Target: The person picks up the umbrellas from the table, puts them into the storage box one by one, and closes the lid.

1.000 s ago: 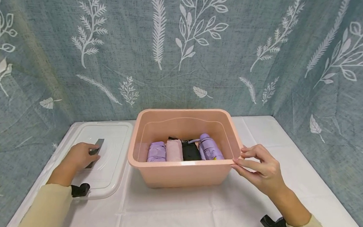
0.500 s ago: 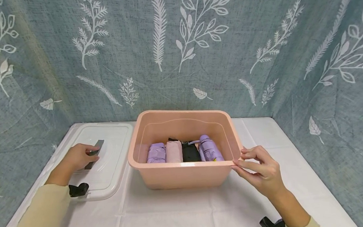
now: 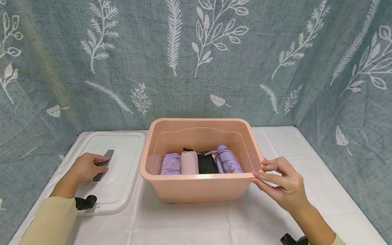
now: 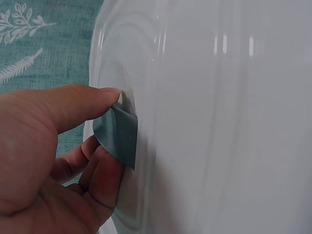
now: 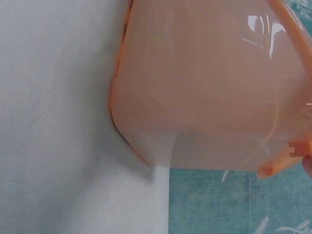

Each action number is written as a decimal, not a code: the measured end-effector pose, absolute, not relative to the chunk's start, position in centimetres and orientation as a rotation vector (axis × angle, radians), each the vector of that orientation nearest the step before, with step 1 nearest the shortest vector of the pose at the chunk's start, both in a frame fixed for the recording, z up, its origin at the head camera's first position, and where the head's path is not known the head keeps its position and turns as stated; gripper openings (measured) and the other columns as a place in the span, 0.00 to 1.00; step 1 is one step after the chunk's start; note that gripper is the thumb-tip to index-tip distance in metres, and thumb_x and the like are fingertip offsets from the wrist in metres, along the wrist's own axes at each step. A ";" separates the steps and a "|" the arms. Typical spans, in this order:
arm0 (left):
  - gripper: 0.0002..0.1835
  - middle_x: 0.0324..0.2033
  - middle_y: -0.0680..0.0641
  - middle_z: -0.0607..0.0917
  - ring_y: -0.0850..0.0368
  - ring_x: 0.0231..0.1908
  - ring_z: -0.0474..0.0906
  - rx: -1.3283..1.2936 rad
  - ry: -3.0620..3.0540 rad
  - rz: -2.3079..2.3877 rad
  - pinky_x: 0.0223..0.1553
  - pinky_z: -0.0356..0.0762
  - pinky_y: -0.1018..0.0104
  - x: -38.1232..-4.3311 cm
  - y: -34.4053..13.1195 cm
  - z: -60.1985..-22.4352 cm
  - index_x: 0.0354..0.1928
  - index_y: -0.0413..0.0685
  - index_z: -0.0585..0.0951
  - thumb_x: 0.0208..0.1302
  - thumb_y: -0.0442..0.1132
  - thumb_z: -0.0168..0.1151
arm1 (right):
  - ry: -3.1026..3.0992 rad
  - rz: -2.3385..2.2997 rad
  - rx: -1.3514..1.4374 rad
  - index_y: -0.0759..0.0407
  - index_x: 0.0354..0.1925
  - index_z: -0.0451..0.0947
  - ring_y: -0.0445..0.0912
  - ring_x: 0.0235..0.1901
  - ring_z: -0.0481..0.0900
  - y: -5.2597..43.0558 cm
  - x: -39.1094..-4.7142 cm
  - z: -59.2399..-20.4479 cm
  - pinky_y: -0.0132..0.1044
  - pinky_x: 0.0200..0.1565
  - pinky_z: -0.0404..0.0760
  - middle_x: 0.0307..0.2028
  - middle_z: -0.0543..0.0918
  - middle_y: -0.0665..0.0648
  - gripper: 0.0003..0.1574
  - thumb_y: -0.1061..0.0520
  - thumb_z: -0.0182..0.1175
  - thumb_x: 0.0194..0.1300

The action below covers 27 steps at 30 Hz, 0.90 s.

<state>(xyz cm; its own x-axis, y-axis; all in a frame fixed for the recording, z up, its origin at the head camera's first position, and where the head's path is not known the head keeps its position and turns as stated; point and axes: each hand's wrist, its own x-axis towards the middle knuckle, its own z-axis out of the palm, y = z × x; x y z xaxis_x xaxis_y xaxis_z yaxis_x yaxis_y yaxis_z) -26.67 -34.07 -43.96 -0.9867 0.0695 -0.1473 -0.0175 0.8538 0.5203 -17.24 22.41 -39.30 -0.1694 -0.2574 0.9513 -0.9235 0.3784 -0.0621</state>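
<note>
My left hand (image 3: pixel 84 170) pinches the grey handle (image 3: pixel 109 156) in the middle of a whitish plastic lid (image 3: pixel 128 172), which lies flat on the table at the left. In the left wrist view the thumb is on one side of this handle (image 4: pixel 119 136) and curled fingers on the other. With thumb and fingertips my right hand (image 3: pixel 285 184) grips the rim at the front right corner of a peach plastic bin (image 3: pixel 200 190). Inside the bin lie a purple bundle (image 3: pixel 170 164), a pink one (image 3: pixel 189 163), a black one (image 3: pixel 207 164) and a purple strapped roll (image 3: pixel 228 160).
A white cloth (image 3: pixel 183 229) covers the table. Blue-grey leaf-patterned curtains (image 3: pixel 194 92) enclose its back and both sides. The bin stands close to the lid's right edge. A black wrist camera (image 3: pixel 86 202) sits at the left cuff, another black camera (image 3: pixel 294 242) at the right.
</note>
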 end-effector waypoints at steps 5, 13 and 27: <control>0.28 0.44 0.31 0.79 0.50 0.31 0.68 0.045 2.870 0.797 0.28 0.67 0.63 -26.6 -34.2 -43.9 0.66 0.32 0.76 0.67 0.37 0.67 | -1.663 0.857 1.060 0.65 0.27 0.90 0.55 0.38 0.84 22.6 -17.4 -39.5 0.27 0.54 0.84 0.27 0.80 0.66 0.16 0.52 0.73 0.63; 0.28 0.49 0.26 0.80 0.50 0.33 0.69 0.055 2.894 0.781 0.29 0.67 0.64 -26.4 -34.8 -43.5 0.66 0.34 0.76 0.67 0.39 0.68 | -1.669 0.861 1.058 0.64 0.28 0.91 0.55 0.39 0.84 22.7 -17.5 -39.8 0.28 0.55 0.84 0.28 0.80 0.65 0.15 0.53 0.74 0.63; 0.31 0.52 0.33 0.76 0.54 0.30 0.66 0.089 2.837 0.954 0.27 0.66 0.66 -26.2 -35.8 -41.8 0.71 0.43 0.74 0.70 0.47 0.66 | -1.673 0.888 1.051 0.65 0.29 0.91 0.54 0.41 0.84 22.9 -17.5 -39.9 0.29 0.56 0.84 0.29 0.80 0.65 0.15 0.53 0.74 0.63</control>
